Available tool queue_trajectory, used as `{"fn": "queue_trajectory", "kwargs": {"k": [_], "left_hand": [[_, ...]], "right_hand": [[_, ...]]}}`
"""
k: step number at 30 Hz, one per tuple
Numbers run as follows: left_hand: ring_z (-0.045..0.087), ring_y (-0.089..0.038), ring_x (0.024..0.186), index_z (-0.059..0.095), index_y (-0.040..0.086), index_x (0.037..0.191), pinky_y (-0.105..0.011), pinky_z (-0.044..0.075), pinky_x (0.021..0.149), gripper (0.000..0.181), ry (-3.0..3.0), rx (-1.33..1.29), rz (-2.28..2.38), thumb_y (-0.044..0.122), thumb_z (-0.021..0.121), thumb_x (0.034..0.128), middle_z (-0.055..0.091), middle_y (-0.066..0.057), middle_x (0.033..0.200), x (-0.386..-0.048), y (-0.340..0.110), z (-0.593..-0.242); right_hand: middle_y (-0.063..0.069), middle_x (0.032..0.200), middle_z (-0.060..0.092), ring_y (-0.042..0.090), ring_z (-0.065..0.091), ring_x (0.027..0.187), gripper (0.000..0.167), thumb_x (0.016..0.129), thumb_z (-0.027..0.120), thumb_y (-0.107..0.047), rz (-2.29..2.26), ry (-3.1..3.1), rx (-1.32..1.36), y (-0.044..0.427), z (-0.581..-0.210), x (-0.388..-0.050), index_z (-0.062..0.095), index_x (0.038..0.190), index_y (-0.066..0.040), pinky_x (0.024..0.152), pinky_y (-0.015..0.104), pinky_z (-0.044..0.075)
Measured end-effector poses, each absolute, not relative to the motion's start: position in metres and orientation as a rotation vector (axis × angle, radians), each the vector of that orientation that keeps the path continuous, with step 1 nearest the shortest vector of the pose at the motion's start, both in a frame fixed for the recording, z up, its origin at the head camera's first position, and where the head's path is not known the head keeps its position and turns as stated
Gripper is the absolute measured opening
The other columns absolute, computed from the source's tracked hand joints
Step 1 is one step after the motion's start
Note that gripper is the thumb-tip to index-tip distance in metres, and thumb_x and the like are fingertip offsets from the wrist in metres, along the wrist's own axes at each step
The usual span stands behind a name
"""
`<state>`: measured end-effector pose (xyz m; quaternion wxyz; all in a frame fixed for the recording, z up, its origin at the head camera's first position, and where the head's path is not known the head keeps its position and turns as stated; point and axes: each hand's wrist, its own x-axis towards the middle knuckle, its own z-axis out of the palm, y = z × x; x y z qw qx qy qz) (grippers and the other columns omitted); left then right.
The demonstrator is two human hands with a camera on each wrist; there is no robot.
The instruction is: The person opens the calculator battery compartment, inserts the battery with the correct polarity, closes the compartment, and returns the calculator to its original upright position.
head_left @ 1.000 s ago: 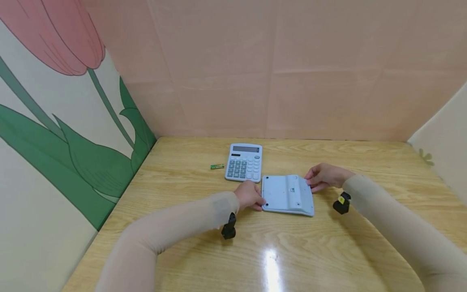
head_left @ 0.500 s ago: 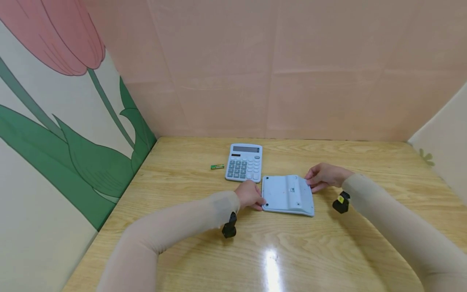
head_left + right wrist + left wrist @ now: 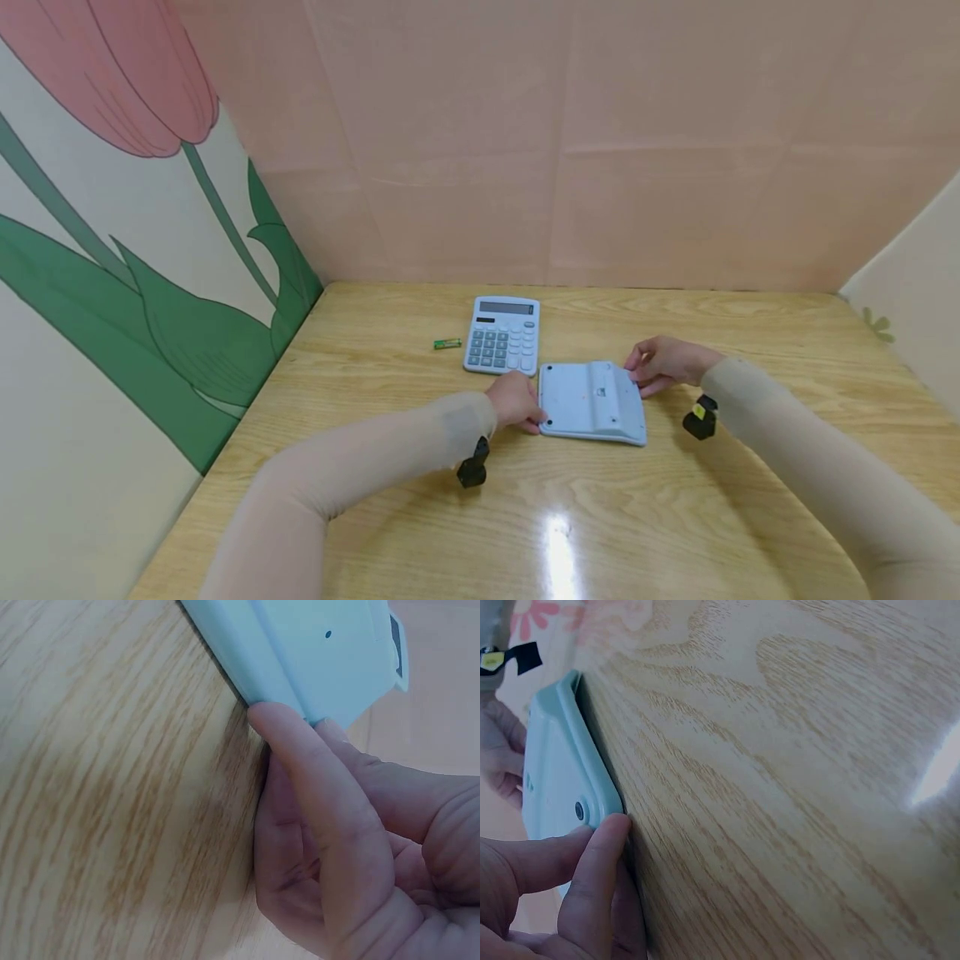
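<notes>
A light blue calculator lies face down on the table, its raised ridge and rubber feet showing. My left hand pinches its near left corner; in the left wrist view the thumb of that hand rests beside a black foot on the calculator, the index finger at the edge. At the far right corner my right hand pinches the edge between thumb and fingers. The right wrist view shows the right hand with its index fingertip on the rim of the calculator.
Behind my left hand a second calculator lies face up, its near edge close to the face-down one. A green battery lies to its left. Light glares on the wooden table near the front. A pink wall stands at the back.
</notes>
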<state>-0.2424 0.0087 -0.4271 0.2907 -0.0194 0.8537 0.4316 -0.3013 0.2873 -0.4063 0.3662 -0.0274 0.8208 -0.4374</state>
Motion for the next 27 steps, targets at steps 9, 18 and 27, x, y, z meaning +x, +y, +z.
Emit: {"fn": "queue_trajectory", "kwargs": {"k": [9, 18, 27], "left_hand": [[0.066, -0.014, 0.055, 0.062, 0.002, 0.077, -0.021, 0.057, 0.052, 0.014, 2.341, -0.001, 1.011, 0.002, 0.075, 0.0829, 0.067, -0.010, 0.074, -0.243, 0.011, -0.423], [0.066, -0.013, 0.053, 0.062, 0.002, 0.075, -0.019, 0.056, 0.052, 0.016, 2.384, 0.021, 0.886, 0.005, 0.075, 0.0832, 0.068, -0.009, 0.071, -0.244, 0.014, -0.418], [0.064, -0.012, 0.051, 0.063, 0.002, 0.072, -0.018, 0.054, 0.050, 0.016, 2.386, 0.016, 0.872, 0.005, 0.075, 0.0832, 0.068, -0.009, 0.070, -0.245, 0.016, -0.417]], "right_hand": [[0.009, 0.099, 0.057, 0.015, 0.062, 0.083, 0.011, 0.097, 0.055, 0.000, -1.087, 2.122, -0.058, 0.284, -0.405, -0.303, 0.051, 0.105, 0.004, 0.081, 0.032, 0.060], [0.007, 0.095, 0.056, 0.015, 0.058, 0.080, 0.013, 0.098, 0.055, -0.006, -0.951, 2.202, -0.103, 0.277, -0.397, -0.296, 0.053, 0.107, 0.004, 0.075, 0.031, 0.061], [0.029, 0.128, 0.050, 0.043, 0.051, 0.116, 0.048, 0.099, 0.055, -0.029, -0.794, 2.375, -0.198, 0.248, -0.371, -0.269, 0.046, 0.128, 0.009, 0.080, 0.043, 0.060]]}}
